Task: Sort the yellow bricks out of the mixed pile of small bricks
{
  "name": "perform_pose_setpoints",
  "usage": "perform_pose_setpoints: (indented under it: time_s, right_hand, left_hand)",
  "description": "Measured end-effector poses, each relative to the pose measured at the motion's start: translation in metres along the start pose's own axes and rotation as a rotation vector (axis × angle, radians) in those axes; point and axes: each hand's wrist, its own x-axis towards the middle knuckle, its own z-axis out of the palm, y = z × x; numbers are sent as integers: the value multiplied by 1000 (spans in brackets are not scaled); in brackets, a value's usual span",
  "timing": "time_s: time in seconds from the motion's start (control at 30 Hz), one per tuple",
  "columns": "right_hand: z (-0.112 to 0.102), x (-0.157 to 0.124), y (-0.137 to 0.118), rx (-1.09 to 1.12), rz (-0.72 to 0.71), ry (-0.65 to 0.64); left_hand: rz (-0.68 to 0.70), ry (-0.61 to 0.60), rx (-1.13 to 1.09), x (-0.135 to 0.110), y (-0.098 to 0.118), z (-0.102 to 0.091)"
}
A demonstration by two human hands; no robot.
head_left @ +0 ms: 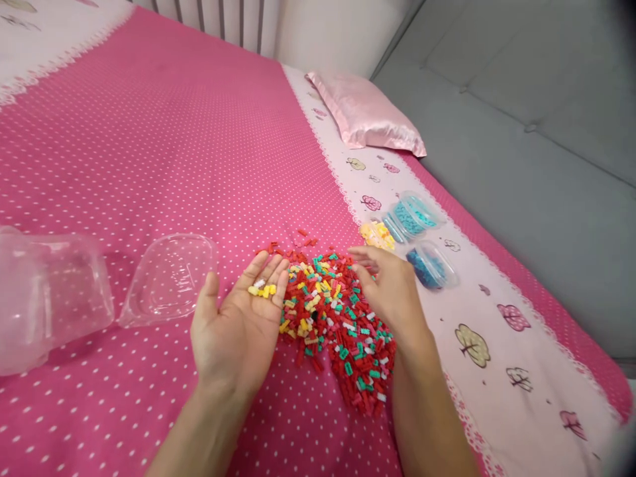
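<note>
Pink spotty bed [149, 152] holds a heap of colourful plastic bricks [342, 324], flat left hand [238, 331] carrying yellow bricks [262, 289], right hand [387, 288] spread loose over it

**What the view keeps back**

The right hand [387, 288] lies back-up over the far right part of the pile of small coloured pieces [342, 331], hiding what is under it. Whether its fingertips pinch anything does not show. The pieces' shapes are too small to tell, and so are the blue contents of the little clear tub [450, 268] just right of the pile. Well left of the pile, a clear container [50, 298] is cut by the picture's edge.
</note>
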Motion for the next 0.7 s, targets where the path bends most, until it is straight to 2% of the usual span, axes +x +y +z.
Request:
perform_pose_setpoints:
  time_s: [0.17, 0.27, 0.57, 0.7]
  right_hand:
    - [34, 8, 5, -94, -115, -149]
    - [44, 10, 4, -151, -115, -193]
    - [37, 7, 7, -216, 29, -233]
    - [37, 7, 9, -191, -31, -245]
  left_hand:
    - [43, 14, 36, 2, -1, -2]
    - [42, -3, 53, 3, -2, -3]
    - [21, 15, 27, 2, -2, -3]
    - [14, 22, 20, 4, -2, -5]
